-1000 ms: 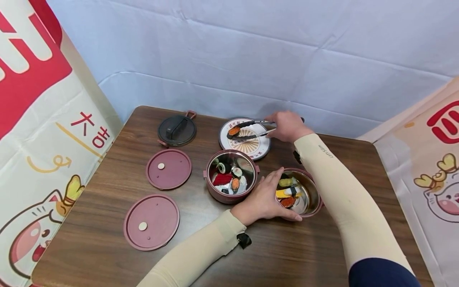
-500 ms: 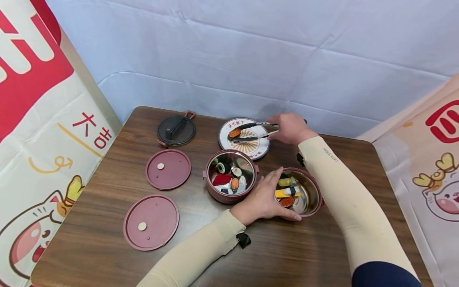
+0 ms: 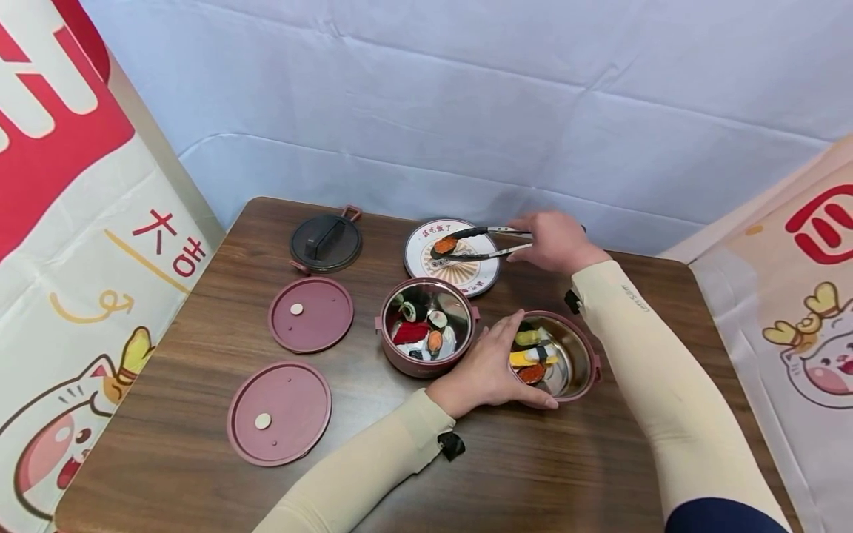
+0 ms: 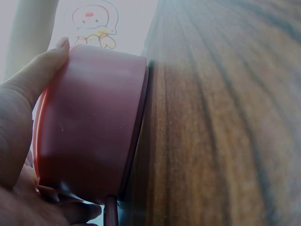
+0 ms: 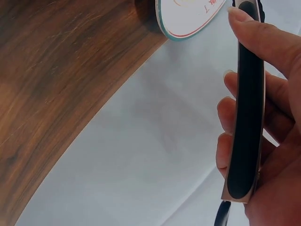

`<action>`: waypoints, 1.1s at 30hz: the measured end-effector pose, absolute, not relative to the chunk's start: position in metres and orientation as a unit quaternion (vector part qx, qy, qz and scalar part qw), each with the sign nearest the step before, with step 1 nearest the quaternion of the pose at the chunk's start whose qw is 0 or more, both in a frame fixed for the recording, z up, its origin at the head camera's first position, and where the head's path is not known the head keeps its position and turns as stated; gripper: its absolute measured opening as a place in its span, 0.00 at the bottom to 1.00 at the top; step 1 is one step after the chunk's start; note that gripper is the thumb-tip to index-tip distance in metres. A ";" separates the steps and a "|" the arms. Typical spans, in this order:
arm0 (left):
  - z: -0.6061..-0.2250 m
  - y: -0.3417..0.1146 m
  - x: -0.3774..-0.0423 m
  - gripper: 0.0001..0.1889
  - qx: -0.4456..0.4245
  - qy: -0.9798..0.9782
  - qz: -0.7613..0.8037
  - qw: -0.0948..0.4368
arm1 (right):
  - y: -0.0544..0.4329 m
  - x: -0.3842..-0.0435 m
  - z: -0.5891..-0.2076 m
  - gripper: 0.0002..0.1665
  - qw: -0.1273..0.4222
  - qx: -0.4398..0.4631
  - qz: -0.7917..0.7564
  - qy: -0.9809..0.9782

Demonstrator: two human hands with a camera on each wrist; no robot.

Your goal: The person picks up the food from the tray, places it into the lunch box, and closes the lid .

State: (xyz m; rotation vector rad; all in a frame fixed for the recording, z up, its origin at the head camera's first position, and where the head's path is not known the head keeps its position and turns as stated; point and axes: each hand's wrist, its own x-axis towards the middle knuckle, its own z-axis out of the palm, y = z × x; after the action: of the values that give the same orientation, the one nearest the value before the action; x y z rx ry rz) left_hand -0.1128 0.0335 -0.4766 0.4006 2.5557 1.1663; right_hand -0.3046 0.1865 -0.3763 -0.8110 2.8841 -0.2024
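My right hand holds a pair of tongs, its thumb along the black handle in the right wrist view. Between the tongs' tips is a sushi piece topped with orange roe, over the white patterned plate. My left hand grips a round pink lunch pot with thumb and fingers spread about its side; its outer wall fills the left wrist view. Several sushi pieces, yellow, green and orange-red, lie in its metal inside, partly hidden by the hand.
A second pink pot with several sushi pieces stands between the plate and my left forearm. Left of it lie two pink lids and a black lid with a handle. A white cloth wall rises behind the table.
My right hand has drawn the tongs to the right, and the roe sushi between their tips has moved right over the plate with them. My left hand keeps its grip on the pot.
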 end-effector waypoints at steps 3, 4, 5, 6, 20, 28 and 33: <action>-0.477 0.033 -0.112 0.78 0.138 0.890 0.407 0.151 | 0.191 -0.302 -0.376 0.44 0.073 -0.264 -0.072 0.959; -0.477 0.034 -0.112 0.78 0.137 0.890 0.407 0.151 | 0.193 -0.302 -0.377 0.44 0.075 -0.261 -0.074 0.960; -0.477 0.034 -0.112 0.78 0.137 0.890 0.407 0.150 | 0.194 -0.301 -0.377 0.44 0.077 -0.258 -0.077 0.960; -0.477 0.033 -0.112 0.78 0.137 0.890 0.407 0.150 | 0.196 -0.300 -0.377 0.44 0.078 -0.255 -0.081 0.960; -0.477 0.033 -0.113 0.79 0.145 0.890 0.407 0.148 | 0.213 -0.292 -0.364 0.44 0.086 -0.234 -0.117 0.961; -0.476 0.034 -0.112 0.78 0.138 0.888 0.411 0.155 | 0.229 -0.285 -0.351 0.43 0.086 -0.220 -0.137 0.962; -0.475 0.034 -0.113 0.79 0.139 0.888 0.410 0.154 | 0.241 -0.282 -0.343 0.43 0.078 -0.215 -0.133 0.964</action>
State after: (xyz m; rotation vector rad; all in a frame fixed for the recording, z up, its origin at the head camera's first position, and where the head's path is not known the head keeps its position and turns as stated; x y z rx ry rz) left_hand -0.1131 0.0336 -0.4753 0.3995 2.5462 1.1767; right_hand -0.2815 0.2410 -0.3428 -0.6428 2.8871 -0.3992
